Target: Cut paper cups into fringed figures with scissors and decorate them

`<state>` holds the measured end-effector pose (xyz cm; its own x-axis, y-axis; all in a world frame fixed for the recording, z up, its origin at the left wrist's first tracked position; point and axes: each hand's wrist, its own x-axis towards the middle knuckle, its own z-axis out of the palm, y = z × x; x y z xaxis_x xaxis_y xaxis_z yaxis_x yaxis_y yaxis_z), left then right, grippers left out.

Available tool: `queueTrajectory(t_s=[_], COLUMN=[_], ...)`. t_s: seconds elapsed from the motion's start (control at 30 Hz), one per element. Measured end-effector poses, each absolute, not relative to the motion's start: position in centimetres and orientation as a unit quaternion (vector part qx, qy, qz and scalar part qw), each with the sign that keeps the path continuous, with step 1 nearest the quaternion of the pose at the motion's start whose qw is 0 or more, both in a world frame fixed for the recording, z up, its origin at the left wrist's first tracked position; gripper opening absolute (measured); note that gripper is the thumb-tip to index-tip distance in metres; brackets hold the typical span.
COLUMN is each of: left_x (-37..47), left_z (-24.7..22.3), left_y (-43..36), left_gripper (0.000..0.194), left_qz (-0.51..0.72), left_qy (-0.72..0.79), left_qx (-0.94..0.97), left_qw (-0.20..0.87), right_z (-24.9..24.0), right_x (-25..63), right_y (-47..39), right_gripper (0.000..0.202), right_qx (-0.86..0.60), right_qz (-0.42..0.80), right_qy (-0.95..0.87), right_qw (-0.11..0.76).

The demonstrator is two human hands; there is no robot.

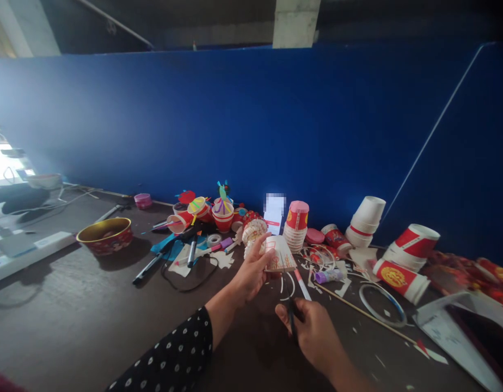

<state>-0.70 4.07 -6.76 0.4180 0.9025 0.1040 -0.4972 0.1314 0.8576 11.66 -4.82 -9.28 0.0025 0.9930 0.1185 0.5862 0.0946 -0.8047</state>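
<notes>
My left hand (251, 272) holds an upside-down white paper cup (281, 253) with red print, its rim cut into strips. My right hand (312, 332) grips black scissors (291, 316) just below the cup, blades pointing up at the cut rim. Paper scraps lie on the dark table (112, 326) around both hands. My left sleeve is black with white dots.
Stacks of red-and-white paper cups (296, 223) (366, 218) (410, 245) stand along the blue wall. Decorated cups (222, 209), markers (192, 250), a glue stick (329, 276), a thin wooden stick (366, 313), a tape ring (382, 305) and a red-gold bowl (105, 235) crowd the table.
</notes>
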Motion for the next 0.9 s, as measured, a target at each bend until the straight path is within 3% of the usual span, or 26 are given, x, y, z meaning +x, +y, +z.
queueTrajectory(t_s=[0.9], left_x=[-0.4], left_z=[-7.41], left_y=[4.03], left_gripper=[0.056], left_qz=[0.495], left_qy=[0.22], left_qx=[0.471], left_qw=[0.696], right_z=[-9.22], right_x=[11.69], right_y=[-4.81], right_gripper=[0.044], right_qx=[-0.598], right_qz=[0.324], right_qy=[-0.633], right_qw=[0.369])
